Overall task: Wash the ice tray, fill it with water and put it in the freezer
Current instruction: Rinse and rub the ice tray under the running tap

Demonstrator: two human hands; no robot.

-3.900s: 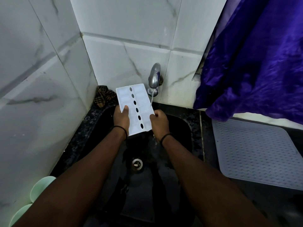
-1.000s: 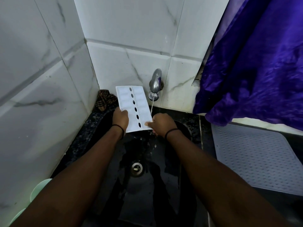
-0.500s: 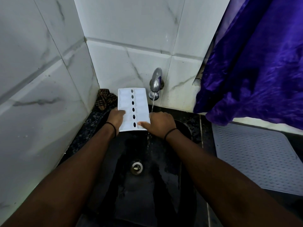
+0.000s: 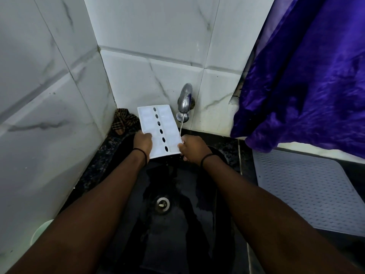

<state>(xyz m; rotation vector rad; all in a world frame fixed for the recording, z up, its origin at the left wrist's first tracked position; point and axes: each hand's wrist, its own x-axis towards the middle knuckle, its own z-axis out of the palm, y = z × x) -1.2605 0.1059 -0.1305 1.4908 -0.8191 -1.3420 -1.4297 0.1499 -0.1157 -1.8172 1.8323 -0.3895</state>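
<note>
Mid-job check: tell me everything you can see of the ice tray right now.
The ice tray is a white rectangular piece, plastic by its look, with two columns of shallow compartments and a centre row of dark oval holes. It is held above the black sink, long side pointing toward the wall. The left hand grips its near left edge, the right hand its near right corner. A thin stream from the tap runs along its right edge.

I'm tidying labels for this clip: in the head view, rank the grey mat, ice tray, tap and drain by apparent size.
1. grey mat
2. ice tray
3. tap and drain: alike, and the drain sits nearer, so unranked.
</note>
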